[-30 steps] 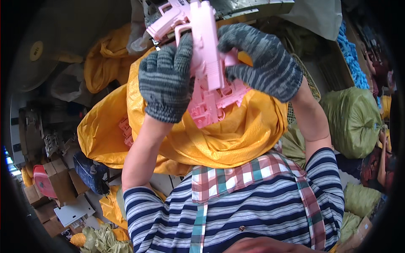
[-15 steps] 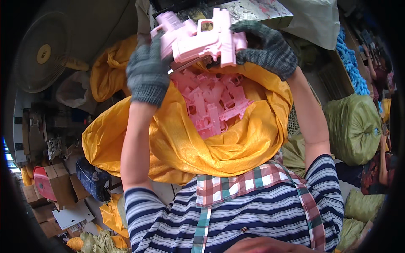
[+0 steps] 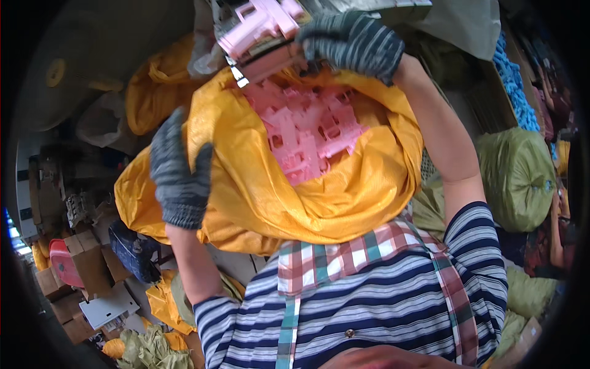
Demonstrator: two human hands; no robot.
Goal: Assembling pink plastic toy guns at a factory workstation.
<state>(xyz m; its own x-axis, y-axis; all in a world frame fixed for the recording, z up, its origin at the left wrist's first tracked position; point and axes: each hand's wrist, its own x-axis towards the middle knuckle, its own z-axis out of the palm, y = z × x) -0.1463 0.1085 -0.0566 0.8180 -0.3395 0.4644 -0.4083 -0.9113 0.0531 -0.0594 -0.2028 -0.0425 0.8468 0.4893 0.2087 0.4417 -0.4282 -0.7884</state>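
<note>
A pink plastic toy pistol is at the top, over the edge of a dark box-like fixture. My right hand, in a grey striped knit glove, has its curled fingers closed at the pistol's right end; the exact grip is partly hidden. Another pink surface shows just below the pistol, too blurred to name. In front of me a yellow woven sack gapes open, with many pink toy pistol parts heaped inside. My left hand, gloved alike, is beside the sack's left side, thumb and fingers apart, holding nothing.
Left are a fan, another yellow sack, cardboard boxes and a red stool-like piece. Right stand a stuffed green sack and a heap of blue pieces. Other people are at the far right edge.
My left hand has let go of the pink toy pistols and dropped down and left, opening. My right hand has moved up and left along with a pink pistol.
</note>
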